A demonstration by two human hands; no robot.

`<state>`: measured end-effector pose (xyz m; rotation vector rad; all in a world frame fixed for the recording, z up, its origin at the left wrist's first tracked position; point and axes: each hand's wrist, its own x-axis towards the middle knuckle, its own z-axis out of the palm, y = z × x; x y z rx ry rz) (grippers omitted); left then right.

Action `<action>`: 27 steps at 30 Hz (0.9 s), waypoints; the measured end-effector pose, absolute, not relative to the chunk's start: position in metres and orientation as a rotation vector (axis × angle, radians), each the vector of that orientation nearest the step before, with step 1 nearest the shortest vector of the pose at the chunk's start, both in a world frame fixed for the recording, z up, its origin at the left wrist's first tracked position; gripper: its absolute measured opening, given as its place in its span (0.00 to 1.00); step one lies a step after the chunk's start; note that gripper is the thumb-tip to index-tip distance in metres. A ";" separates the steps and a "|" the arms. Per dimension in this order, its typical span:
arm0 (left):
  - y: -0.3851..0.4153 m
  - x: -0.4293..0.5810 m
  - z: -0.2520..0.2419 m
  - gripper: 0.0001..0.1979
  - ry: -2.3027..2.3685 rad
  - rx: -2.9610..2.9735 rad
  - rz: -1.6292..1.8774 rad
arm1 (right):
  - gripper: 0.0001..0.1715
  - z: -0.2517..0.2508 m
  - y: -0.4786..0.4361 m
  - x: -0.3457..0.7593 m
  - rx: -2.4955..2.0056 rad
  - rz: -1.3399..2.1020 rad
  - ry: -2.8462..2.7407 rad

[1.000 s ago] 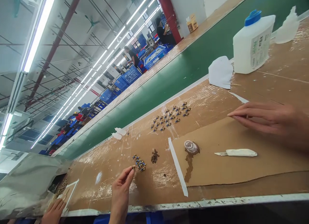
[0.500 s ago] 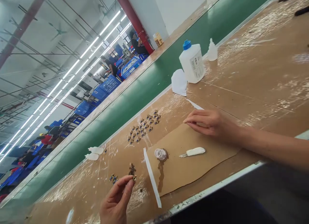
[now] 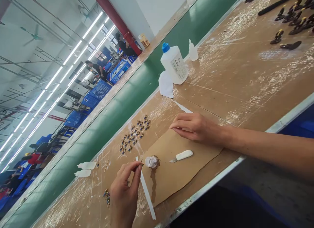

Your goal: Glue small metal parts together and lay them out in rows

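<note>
Left hand [image 3: 125, 191] pinches part [image 3: 142, 163] near cardboard [image 3: 175, 175] edge, narrow gap to cup [image 3: 151, 161].

No text I can read for sure from my end. White bottle [image 3: 171, 57] with the blue cap: label [image 3: 179, 69] faces me, tilted with the bottle, dark print, one larger line over smaller ones, looks like Chinese characters, too small for me to make out. Blue crate [image 3: 99, 90] across the way: pale marks on its side, I can't resolve them. Small carton [image 3: 144, 40]: printed, too blurred for me.
</note>
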<state>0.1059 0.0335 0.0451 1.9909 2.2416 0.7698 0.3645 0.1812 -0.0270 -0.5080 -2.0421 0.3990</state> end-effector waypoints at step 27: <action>0.055 0.106 0.045 0.08 2.112 2.327 0.385 | 0.13 -0.023 0.179 0.365 -0.475 0.347 -2.012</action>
